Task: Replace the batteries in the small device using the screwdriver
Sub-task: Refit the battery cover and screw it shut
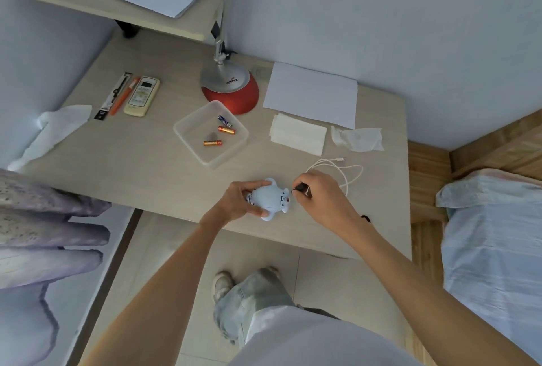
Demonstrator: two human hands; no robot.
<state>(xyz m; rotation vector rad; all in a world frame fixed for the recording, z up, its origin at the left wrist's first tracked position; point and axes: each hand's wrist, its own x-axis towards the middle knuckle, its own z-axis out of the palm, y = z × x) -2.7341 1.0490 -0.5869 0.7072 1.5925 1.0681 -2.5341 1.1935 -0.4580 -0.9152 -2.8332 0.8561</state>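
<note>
While your left hand [238,199] wraps around the small device [270,198], fingers curled over its far edge and thumb pressed along its near edge, the pale blue toy-like body rests on the table [152,166] close to the near edge. Your right hand [320,194] sits just at the device's 3 o'clock, fingers pinched shut around the dark handle of the screwdriver [299,188], whose tip points toward the device's right end; whether the tip touches it is too small to tell.

At the device's 11 o'clock, well apart, a clear plastic tray [187,128] holds three batteries: a blue battery [224,121] farthest from you, an orange battery [226,130] just below it, and a second orange battery [212,142] nearest you.

A white cable [349,173] loops at the 1 o'clock of your right hand. Beyond the tray stands a lamp base [231,88]; at the tray's 10 o'clock lies a remote control [141,96].
</note>
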